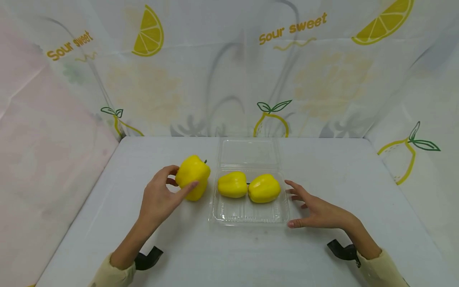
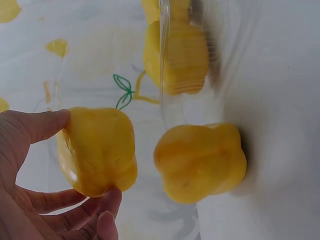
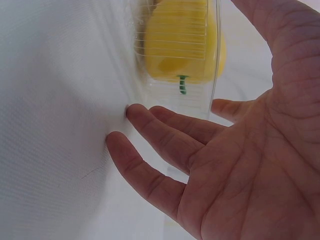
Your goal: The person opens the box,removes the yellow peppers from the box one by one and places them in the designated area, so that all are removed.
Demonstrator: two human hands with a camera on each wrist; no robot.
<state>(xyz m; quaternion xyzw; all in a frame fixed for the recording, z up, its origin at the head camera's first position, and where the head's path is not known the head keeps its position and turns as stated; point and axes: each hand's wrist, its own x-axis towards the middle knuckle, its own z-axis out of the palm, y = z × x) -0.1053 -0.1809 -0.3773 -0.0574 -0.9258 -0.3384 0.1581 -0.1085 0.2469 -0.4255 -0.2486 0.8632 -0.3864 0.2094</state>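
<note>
My left hand holds a yellow bell pepper with a short green stem, thumb on one side and fingers on the other. In the left wrist view this held bell pepper is apart from a second one resting on the table. From the head, that second pepper is partly hidden behind the held one. Two more yellow bell peppers lie side by side in a clear plastic clamshell box. My right hand is beside the box's right edge, fingers spread and relaxed, holding nothing.
The box's clear lid lies folded back toward the far edge of the white table. Behind the table hangs a lemon-print cloth, which also covers the sides. Black wrist mounts stick out near both sleeves.
</note>
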